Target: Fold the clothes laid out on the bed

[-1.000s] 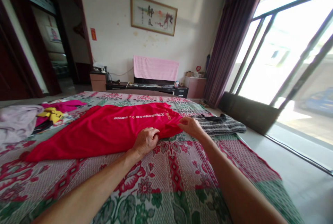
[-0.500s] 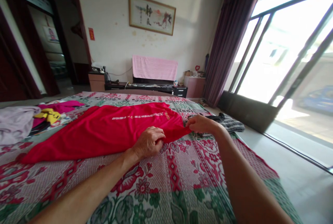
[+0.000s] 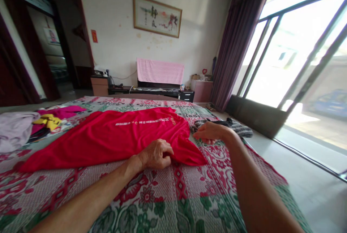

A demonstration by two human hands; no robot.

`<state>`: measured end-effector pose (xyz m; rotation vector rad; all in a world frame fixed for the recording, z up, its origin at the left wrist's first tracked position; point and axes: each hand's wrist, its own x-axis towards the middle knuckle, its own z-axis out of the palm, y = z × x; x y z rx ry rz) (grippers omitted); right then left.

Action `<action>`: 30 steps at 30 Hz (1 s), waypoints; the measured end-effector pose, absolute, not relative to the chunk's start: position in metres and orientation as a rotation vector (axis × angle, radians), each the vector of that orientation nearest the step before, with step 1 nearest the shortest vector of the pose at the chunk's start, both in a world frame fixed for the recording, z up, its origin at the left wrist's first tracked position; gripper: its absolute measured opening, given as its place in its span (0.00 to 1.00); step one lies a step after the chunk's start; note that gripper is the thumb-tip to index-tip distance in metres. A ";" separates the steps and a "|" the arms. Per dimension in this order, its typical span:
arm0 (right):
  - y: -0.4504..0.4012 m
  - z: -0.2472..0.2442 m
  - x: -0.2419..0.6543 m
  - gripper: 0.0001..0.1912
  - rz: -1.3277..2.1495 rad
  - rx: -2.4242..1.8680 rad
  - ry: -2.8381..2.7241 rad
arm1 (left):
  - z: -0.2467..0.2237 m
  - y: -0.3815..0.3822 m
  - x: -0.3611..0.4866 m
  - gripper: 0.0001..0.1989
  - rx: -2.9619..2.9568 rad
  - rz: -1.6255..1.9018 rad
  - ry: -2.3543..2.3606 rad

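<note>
A red T-shirt (image 3: 108, 139) with white printed characters lies folded lengthwise across the patterned bedspread (image 3: 151, 197). My left hand (image 3: 156, 154) has its fingers curled closed on the shirt's near edge, by the base of the sleeve. The sleeve (image 3: 189, 151) spreads flat to the right of that hand, pointing toward me. Just beyond the sleeve, my right hand (image 3: 210, 132) hovers above the bedspread with fingers loosely bent and apart from the cloth. I see nothing held in it.
Heaped clothes (image 3: 16, 128) in grey, magenta and yellow lie on the left. A black-and-white checked garment (image 3: 241, 129) rests behind my right hand. Beyond the bed stands a low black cabinet (image 3: 185, 96), with a pink towel (image 3: 159, 71) draped above it.
My right hand has let go of the sleeve, which now lies lower and nearer to me. My left hand stays on the shirt's edge, slightly closer to me.
</note>
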<state>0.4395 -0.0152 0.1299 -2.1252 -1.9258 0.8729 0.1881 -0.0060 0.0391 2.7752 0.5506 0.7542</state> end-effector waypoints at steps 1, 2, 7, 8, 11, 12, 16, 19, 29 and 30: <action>-0.012 0.124 0.434 0.12 0.821 -2.149 -1.958 | 0.040 -0.007 0.188 0.09 2.760 0.744 0.548; -0.009 0.118 0.428 0.12 0.746 -2.177 -1.998 | 0.042 -0.009 0.188 0.08 2.742 0.734 0.543; 0.007 0.085 0.404 0.17 0.109 -2.289 -1.992 | 0.045 -0.010 0.185 0.10 2.644 0.833 0.592; 0.009 0.080 0.402 0.20 0.063 -2.309 -1.938 | 0.044 -0.008 0.185 0.10 2.627 0.899 0.664; 0.013 0.069 0.401 0.23 0.067 -2.365 -1.855 | 0.034 0.005 0.181 0.10 2.608 1.064 0.945; 0.014 0.068 0.402 0.23 0.083 -2.374 -1.846 | 0.030 0.010 0.179 0.09 2.622 1.076 1.009; 0.017 0.065 0.406 0.18 0.142 -2.361 -1.858 | 0.016 0.023 0.173 0.07 2.698 1.003 1.067; 0.021 0.066 0.412 0.18 0.133 -2.388 -1.891 | 0.012 0.025 0.171 0.06 2.724 0.950 1.064; 0.017 0.079 0.422 0.21 0.095 -2.535 -1.801 | 0.014 0.022 0.170 0.07 2.764 0.883 1.056; 0.017 0.080 0.421 0.20 0.072 -2.516 -1.796 | 0.014 0.022 0.170 0.08 2.762 0.889 1.056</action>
